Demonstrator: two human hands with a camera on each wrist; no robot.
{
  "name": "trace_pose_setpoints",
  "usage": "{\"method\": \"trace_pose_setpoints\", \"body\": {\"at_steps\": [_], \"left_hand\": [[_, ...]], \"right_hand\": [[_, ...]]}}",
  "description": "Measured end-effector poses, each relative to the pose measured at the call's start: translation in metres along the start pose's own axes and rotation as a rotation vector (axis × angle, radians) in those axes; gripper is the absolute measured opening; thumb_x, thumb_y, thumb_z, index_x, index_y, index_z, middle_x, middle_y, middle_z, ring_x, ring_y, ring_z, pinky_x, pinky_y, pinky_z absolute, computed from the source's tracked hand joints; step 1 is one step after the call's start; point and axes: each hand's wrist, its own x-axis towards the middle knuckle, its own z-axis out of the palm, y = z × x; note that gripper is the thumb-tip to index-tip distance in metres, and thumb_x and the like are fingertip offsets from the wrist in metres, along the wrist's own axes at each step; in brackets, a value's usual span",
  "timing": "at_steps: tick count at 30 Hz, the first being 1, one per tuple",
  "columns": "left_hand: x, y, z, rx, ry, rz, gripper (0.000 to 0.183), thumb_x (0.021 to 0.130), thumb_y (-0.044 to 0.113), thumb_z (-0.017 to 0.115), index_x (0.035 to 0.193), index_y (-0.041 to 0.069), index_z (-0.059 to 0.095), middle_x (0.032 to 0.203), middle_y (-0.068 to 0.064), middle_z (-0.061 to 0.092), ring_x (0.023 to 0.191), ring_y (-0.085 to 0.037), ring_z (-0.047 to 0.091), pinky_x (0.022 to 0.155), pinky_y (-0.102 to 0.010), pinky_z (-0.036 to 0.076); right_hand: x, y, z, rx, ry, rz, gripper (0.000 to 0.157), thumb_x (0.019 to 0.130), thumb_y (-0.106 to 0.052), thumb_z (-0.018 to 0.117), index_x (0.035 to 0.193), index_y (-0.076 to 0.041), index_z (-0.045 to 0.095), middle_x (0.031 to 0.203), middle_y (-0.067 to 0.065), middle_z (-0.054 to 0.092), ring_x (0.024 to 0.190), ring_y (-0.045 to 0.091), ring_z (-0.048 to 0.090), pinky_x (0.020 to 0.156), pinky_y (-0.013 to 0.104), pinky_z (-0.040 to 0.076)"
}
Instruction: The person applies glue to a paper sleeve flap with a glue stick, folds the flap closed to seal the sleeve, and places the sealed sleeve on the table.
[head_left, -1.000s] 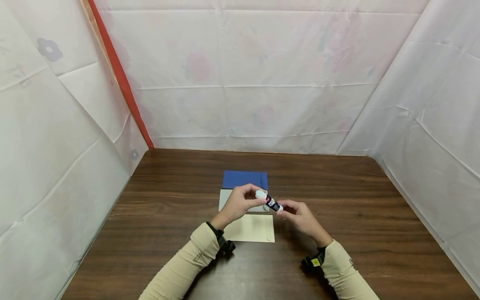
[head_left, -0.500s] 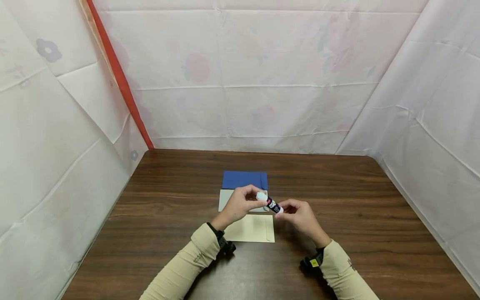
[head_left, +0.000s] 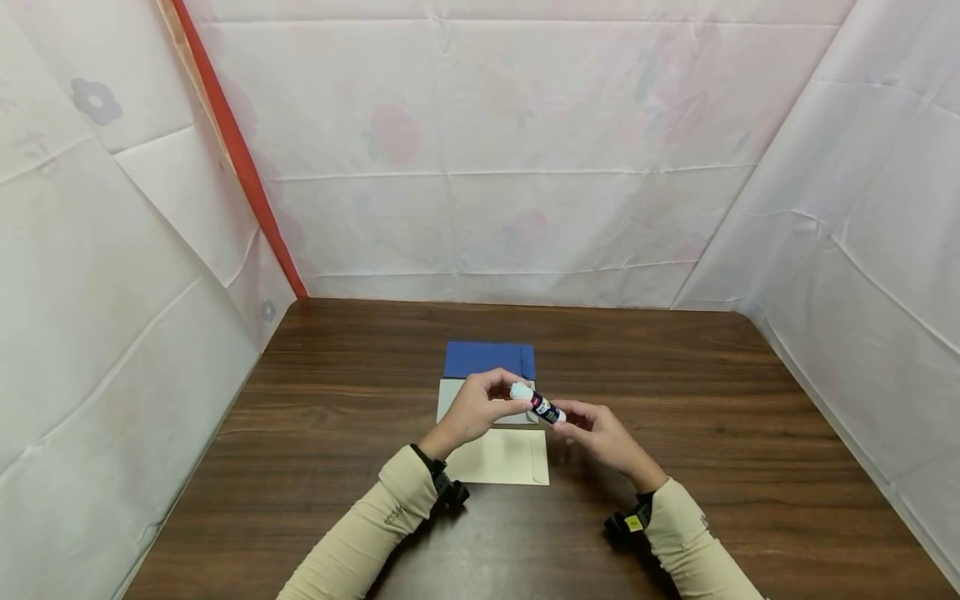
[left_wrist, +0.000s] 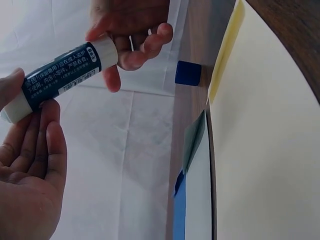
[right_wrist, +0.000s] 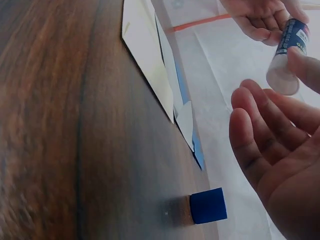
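Observation:
A glue stick (head_left: 546, 407) with a dark printed label and white ends is held in the air between both hands, slanting down to the right in the head view. My left hand (head_left: 478, 407) pinches its uncapped end between thumb and fingers. At the lower end, the thumb and fingertips of my right hand (head_left: 602, 434) grip the white base (right_wrist: 283, 76). The other right fingers are spread loosely beneath it in the right wrist view. A blue cap (right_wrist: 208, 206) stands on the table near the envelopes; the right hand hides it in the head view.
Three envelopes lie in a column on the brown wooden table (head_left: 315, 433): cream (head_left: 504, 457) nearest, pale grey (head_left: 452, 394) in the middle, blue (head_left: 483, 358) farthest. White patterned sheeting (head_left: 570, 167) closes in the back and sides.
My right hand shifts slightly in toward me and back while gripping the glue stick's base, and the stick tilts a little with it. The left hand stays nearly still; the envelopes do not move.

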Motion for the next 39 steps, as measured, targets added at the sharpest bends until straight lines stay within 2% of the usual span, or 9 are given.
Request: {"method": "trace_pose_setpoints", "body": {"at_steps": [3,6,11,15,19,26,30,35,39], "left_hand": [[0.000,0.001,0.000,0.003,-0.005,0.002,0.023,0.086,0.014,0.075,0.106,0.005,0.069,0.110,-0.014,0.070,0.080,-0.006,0.061,0.068,-0.020,0.052],[0.000,0.002,0.000,0.003,-0.001,0.002,0.023,0.086,0.014,0.075,0.106,0.004,0.069,0.110,-0.014,0.071,0.081,-0.006,0.062,0.069,-0.020,0.052],[0.000,0.002,0.001,0.010,0.016,0.002,0.022,0.086,0.013,0.075,0.105,0.003,0.069,0.104,-0.015,0.070,0.079,-0.007,0.061,0.068,-0.020,0.051],[0.000,0.003,0.002,0.016,0.042,-0.004,0.023,0.085,0.013,0.076,0.103,0.001,0.069,0.099,-0.017,0.069,0.078,-0.006,0.061,0.067,-0.020,0.051],[0.000,0.002,0.003,0.024,0.063,-0.013,0.023,0.083,0.014,0.077,0.101,0.001,0.070,0.096,-0.017,0.069,0.078,-0.006,0.061,0.067,-0.020,0.050],[-0.001,0.003,0.000,0.018,0.056,0.002,0.023,0.084,0.015,0.077,0.103,0.004,0.070,0.098,-0.013,0.069,0.079,-0.007,0.061,0.067,-0.021,0.050],[-0.002,0.005,-0.002,0.014,0.063,0.005,0.022,0.085,0.015,0.076,0.103,0.005,0.070,0.098,-0.013,0.069,0.079,-0.008,0.061,0.067,-0.021,0.050],[-0.002,0.005,-0.003,0.007,0.060,0.003,0.022,0.085,0.014,0.076,0.104,0.005,0.070,0.099,-0.013,0.070,0.081,-0.007,0.062,0.069,-0.020,0.051],[-0.003,0.005,-0.003,0.003,0.065,-0.002,0.022,0.085,0.013,0.076,0.104,0.003,0.070,0.100,-0.015,0.069,0.081,-0.008,0.062,0.070,-0.020,0.051]], "right_hand": [[-0.001,0.001,0.000,0.019,-0.048,-0.014,0.034,0.098,-0.013,0.057,0.124,0.009,0.059,0.094,0.027,0.064,0.079,0.017,0.061,0.069,0.034,0.057],[0.000,0.002,0.000,0.032,-0.046,-0.028,0.029,0.098,-0.011,0.058,0.120,0.008,0.061,0.092,0.029,0.064,0.078,0.018,0.062,0.069,0.034,0.056],[0.001,0.000,0.003,0.012,0.084,-0.040,0.022,0.089,-0.008,0.069,0.106,0.006,0.069,0.089,0.023,0.069,0.073,0.006,0.059,0.063,0.025,0.052],[0.003,0.000,0.008,-0.078,0.219,-0.062,0.020,0.079,-0.009,0.079,0.096,0.000,0.073,0.085,0.014,0.071,0.068,0.003,0.056,0.060,0.021,0.050],[0.005,0.000,0.011,-0.128,0.268,-0.073,0.021,0.076,-0.008,0.082,0.093,-0.003,0.072,0.082,0.009,0.069,0.066,0.004,0.055,0.058,0.022,0.050],[0.005,0.002,0.009,-0.037,0.182,-0.046,0.028,0.082,-0.007,0.076,0.107,-0.002,0.066,0.088,0.000,0.063,0.070,0.006,0.054,0.059,0.023,0.048],[0.006,0.005,0.006,0.053,0.088,-0.077,0.029,0.092,-0.007,0.066,0.118,0.005,0.062,0.090,0.010,0.065,0.072,0.010,0.058,0.061,0.029,0.052],[0.008,0.007,0.003,0.114,0.011,-0.095,0.022,0.097,-0.006,0.058,0.110,0.010,0.063,0.082,0.030,0.060,0.070,0.015,0.061,0.062,0.033,0.054],[0.010,0.008,0.001,0.108,0.019,-0.120,0.020,0.093,-0.003,0.062,0.107,0.010,0.067,0.082,0.024,0.063,0.069,0.011,0.059,0.060,0.031,0.052]]}}
